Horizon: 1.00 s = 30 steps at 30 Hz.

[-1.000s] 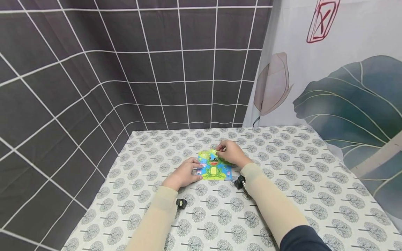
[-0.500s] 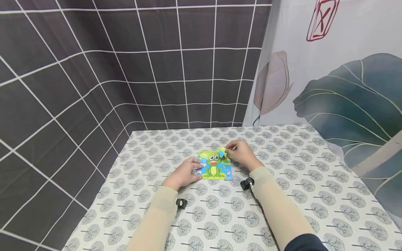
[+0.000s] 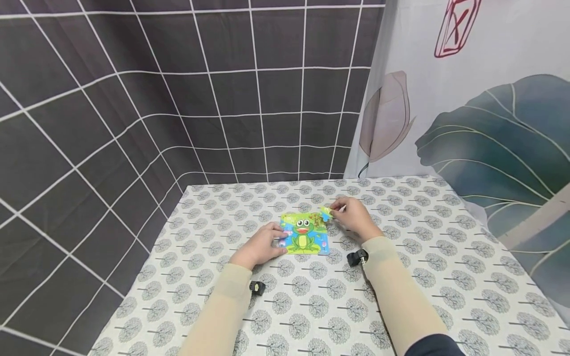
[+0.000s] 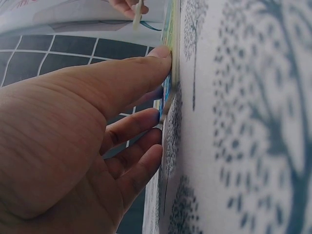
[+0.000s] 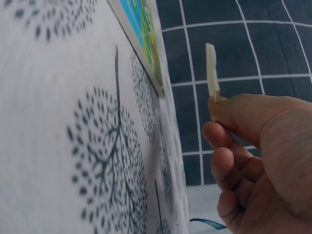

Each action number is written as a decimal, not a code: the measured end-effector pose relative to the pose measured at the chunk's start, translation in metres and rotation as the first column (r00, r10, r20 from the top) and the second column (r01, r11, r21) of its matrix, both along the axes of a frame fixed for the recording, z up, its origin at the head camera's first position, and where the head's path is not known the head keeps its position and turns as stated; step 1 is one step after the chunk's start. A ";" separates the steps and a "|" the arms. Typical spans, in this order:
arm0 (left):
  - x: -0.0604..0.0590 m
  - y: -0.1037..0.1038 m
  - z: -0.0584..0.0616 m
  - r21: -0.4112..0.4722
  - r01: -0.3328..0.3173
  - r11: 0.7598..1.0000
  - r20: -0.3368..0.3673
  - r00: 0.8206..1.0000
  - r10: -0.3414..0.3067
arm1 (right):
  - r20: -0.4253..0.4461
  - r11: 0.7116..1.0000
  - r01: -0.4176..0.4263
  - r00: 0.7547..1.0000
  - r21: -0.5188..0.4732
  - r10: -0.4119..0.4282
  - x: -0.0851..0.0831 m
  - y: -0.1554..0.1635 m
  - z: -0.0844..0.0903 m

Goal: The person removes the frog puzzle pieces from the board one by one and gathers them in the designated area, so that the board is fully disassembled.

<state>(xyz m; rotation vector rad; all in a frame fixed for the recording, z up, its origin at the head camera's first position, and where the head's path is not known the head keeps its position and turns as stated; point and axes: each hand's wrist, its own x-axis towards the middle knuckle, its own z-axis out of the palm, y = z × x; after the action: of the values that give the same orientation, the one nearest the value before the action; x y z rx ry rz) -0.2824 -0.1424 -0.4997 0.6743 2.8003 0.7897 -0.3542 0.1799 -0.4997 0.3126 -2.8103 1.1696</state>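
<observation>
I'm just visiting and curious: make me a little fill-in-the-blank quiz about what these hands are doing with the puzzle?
1. The puzzle board shows a cartoon ____.
2. The loose puzzle piece is pinched by the ____ hand.
3. The left hand presses on the board's ____ edge.
4. The tablecloth is printed with small ____.

Missing words: frog; right; left; trees
</observation>
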 end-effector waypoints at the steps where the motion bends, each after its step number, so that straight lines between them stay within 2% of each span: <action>1: 0.000 0.000 0.000 0.001 0.001 1.000 -0.002 1.000 -0.001 | 0.006 1.000 0.001 1.000 0.001 -0.001 0.000 0.002 0.000; 8: 0.000 -0.001 -0.001 0.005 0.007 1.000 -0.002 1.000 -0.007 | 0.051 1.000 0.018 0.999 -0.014 -0.018 -0.001 0.009 -0.006; 16: 0.000 -0.001 -0.001 0.011 -0.002 1.000 0.015 1.000 0.002 | 0.116 0.996 0.011 0.993 -0.084 -0.001 -0.002 0.017 -0.009; 21: -0.001 -0.001 -0.002 -0.002 -0.009 1.000 0.012 1.000 0.009 | 0.191 0.991 0.020 0.982 -0.134 0.006 -0.002 0.024 -0.010; 25: -0.001 -0.001 -0.002 0.007 -0.008 1.000 0.017 1.000 0.008 | 0.213 0.993 0.041 0.977 -0.108 -0.017 -0.001 0.027 -0.009; 30: 0.000 -0.001 -0.002 0.017 -0.012 1.000 0.022 1.000 0.012 | 0.183 0.998 0.055 0.982 -0.031 -0.049 -0.001 0.029 -0.009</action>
<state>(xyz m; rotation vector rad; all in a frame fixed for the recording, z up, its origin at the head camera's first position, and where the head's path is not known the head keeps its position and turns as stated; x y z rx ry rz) -0.2826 -0.1432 -0.5017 0.6482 2.7840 0.8186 -0.3553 0.2089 -0.5083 0.1346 -2.9261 1.2985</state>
